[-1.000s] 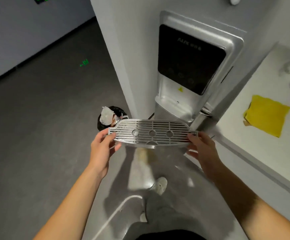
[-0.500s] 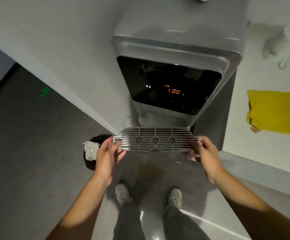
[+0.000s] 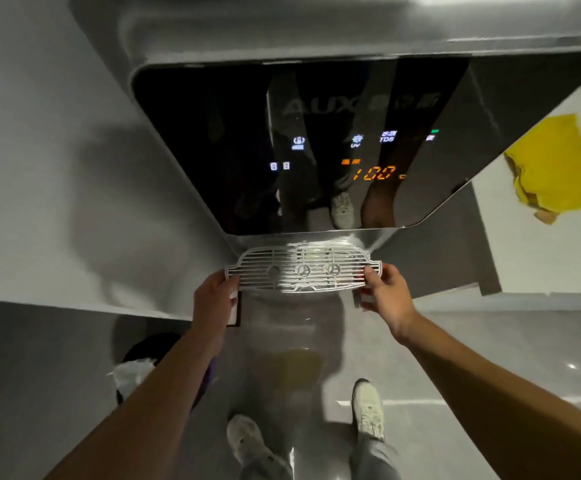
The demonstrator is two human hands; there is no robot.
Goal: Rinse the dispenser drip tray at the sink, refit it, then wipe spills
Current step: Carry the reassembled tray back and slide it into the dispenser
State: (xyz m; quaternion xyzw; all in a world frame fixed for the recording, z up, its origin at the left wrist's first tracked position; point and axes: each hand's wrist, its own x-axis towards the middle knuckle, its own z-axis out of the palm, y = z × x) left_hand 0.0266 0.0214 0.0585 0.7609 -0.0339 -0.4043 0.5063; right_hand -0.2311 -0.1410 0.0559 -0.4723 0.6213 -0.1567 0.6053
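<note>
Light: dim and grey around the black panel | Glare: white patch on the drip tray just below the panel | Shadow: soft blot on the wall left of it | Blur: you see the yellow cloth right of it smeared | Edges: panel outline bows

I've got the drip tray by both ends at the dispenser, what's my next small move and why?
Probably slide the drip tray straight back under the black panel: the left hand and right hand grip its ends, and it looks lined up but not yet seated.
</note>
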